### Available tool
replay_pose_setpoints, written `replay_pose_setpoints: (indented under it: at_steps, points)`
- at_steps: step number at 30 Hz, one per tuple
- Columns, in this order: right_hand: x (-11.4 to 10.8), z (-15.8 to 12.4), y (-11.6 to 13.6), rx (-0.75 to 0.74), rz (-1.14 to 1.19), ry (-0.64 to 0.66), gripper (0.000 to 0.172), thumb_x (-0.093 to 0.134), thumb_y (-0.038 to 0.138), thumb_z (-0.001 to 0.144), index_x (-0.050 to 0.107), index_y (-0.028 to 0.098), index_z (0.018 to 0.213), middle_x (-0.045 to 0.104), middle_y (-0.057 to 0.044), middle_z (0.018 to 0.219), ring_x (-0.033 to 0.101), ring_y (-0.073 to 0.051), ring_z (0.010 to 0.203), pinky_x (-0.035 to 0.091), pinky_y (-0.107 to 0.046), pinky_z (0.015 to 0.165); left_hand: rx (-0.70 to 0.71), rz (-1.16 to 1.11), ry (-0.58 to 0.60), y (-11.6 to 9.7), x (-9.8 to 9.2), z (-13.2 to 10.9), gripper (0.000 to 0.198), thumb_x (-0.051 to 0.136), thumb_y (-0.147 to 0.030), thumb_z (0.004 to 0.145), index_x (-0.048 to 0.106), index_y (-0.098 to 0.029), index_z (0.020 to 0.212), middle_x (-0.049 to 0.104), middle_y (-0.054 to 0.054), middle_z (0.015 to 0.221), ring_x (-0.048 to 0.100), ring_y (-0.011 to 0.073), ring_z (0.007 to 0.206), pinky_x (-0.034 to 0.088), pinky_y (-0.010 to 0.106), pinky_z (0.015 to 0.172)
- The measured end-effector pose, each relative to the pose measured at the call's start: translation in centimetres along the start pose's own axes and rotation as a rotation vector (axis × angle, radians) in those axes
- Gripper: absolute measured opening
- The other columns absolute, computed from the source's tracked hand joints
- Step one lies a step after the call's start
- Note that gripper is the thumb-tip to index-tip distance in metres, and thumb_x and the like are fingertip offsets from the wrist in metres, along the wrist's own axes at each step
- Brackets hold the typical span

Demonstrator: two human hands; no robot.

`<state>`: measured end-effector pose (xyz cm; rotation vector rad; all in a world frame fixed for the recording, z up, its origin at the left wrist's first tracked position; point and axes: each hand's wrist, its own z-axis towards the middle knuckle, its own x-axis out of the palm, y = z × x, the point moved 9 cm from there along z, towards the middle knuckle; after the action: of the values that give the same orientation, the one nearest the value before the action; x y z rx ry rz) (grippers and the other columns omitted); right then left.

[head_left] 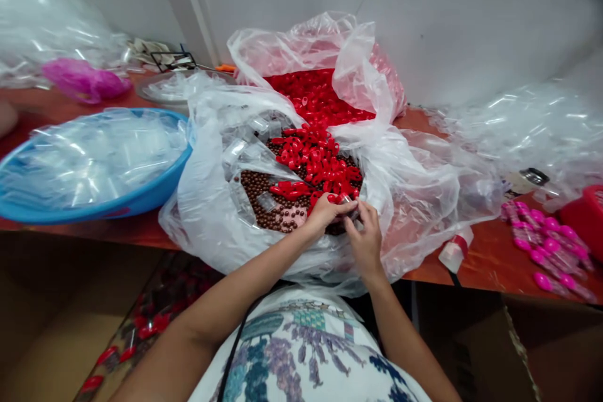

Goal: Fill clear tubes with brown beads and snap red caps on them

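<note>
Left hand point(325, 212) and right hand point(365, 235) meet at the bag's point(202, 201) six-o'clock rim, both grips pinched on a small clear tube point(349, 201); red caps point(315, 163) crowd twelve o'clock.

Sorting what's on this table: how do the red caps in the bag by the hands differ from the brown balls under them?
The red caps are bright red and elongated; the brown balls are dark brown and round. The caps look larger than the balls. The caps are heaped on top toward the far side, while the balls form the layer beneath, showing on the near left. Both lie loose in the same clear plastic bag.
</note>
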<state>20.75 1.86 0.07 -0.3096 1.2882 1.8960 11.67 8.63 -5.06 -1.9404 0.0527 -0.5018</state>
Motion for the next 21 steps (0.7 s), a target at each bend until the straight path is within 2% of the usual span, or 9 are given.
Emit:
replay_pose_setpoints:
  at_steps: [3,5,8,9,11,14,16,18,21]
  points:
    - [0.3,-0.8,1.3,0.010,0.147,0.013,0.056,0.053,0.025,0.085,0.036,0.022,0.138,0.044,-0.012,0.134,0.043,-0.023,0.125,0.038,-0.045,0.104,0.032,-0.156,0.002,-0.9,-0.7,-1.3,0.042,0.082,-0.030,0.053,0.061,-0.013,0.085,0.065,0.004,0.076,0.061,0.0133,0.063,0.047,0.024,0.058]
    - [1.7,-1.3,3.3,-0.027,0.258,0.142,0.066,0.054,0.026,0.085,0.023,0.022,0.144,0.038,-0.011,0.142,0.038,-0.023,0.130,0.035,-0.045,0.107,0.083,-0.203,-0.018,-2.2,-2.3,-2.7,0.050,0.083,-0.024,0.050,0.059,-0.015,0.093,0.065,0.004,0.082,0.062,0.0141,0.069,0.049,0.026,0.064]
    - [4.1,-2.0,6.9,-0.119,0.435,0.357,0.073,0.055,0.027,0.086,0.014,0.025,0.146,0.033,-0.009,0.146,0.037,-0.021,0.132,0.035,-0.041,0.108,0.124,-0.137,-0.067,-4.3,-6.2,-5.9,0.055,0.082,-0.022,0.053,0.057,-0.016,0.101,0.065,0.003,0.084,0.062,0.0143,0.067,0.050,0.027,0.063]
    - [4.7,-2.1,8.0,-0.157,0.469,0.406,0.069,0.054,0.027,0.087,0.017,0.026,0.146,0.033,-0.008,0.147,0.037,-0.020,0.132,0.034,-0.040,0.109,0.124,-0.095,-0.083,-5.0,-7.8,-7.4,0.055,0.081,-0.023,0.055,0.057,-0.017,0.103,0.065,0.003,0.082,0.061,0.0143,0.064,0.050,0.027,0.061]
    - [6.0,-1.9,9.4,-0.208,0.489,0.466,0.055,0.050,0.026,0.089,0.032,0.027,0.140,0.038,-0.006,0.144,0.039,-0.018,0.131,0.034,-0.037,0.108,0.168,-0.020,-0.143,-6.9,-11.8,-11.2,0.053,0.079,-0.023,0.057,0.056,-0.018,0.105,0.065,0.002,0.082,0.061,0.0139,0.064,0.050,0.026,0.061]
    - [8.4,-1.4,9.6,-0.209,0.451,0.535,0.032,0.047,0.025,0.090,0.057,0.026,0.121,0.053,-0.006,0.129,0.049,-0.016,0.120,0.039,-0.032,0.102,0.104,0.165,-0.253,-8.3,-18.3,-18.1,0.063,0.081,-0.021,0.053,0.055,-0.023,0.110,0.066,-0.001,0.083,0.060,0.0144,0.066,0.049,0.024,0.062]
    - [10.2,-1.1,9.2,-0.200,0.393,0.589,0.027,0.047,0.023,0.090,0.062,0.024,0.111,0.060,-0.006,0.115,0.056,-0.015,0.108,0.043,-0.030,0.095,-0.054,0.334,-0.281,-7.3,-22.4,-22.5,0.063,0.079,-0.023,0.057,0.053,-0.027,0.114,0.067,-0.002,0.087,0.061,0.0168,0.073,0.050,0.026,0.067]
    - [11.8,-0.9,9.1,-0.219,0.307,0.626,0.025,0.047,0.021,0.089,0.064,0.024,0.108,0.062,-0.004,0.106,0.059,-0.014,0.098,0.045,-0.028,0.090,-0.179,0.460,-0.306,-5.2,-26.2,-25.9,0.055,0.075,-0.029,0.064,0.052,-0.029,0.114,0.067,-0.004,0.094,0.061,0.0181,0.084,0.049,0.029,0.078]
    - [13.7,-0.1,9.8,-0.266,0.148,0.633,0.026,0.045,0.019,0.090,0.064,0.022,0.108,0.062,-0.005,0.101,0.059,-0.014,0.091,0.045,-0.026,0.085,-0.260,0.518,-0.418,-0.7,-31.4,-28.4,0.050,0.075,-0.040,0.060,0.056,-0.029,0.105,0.068,-0.006,0.087,0.061,0.0196,0.080,0.050,0.031,0.074]
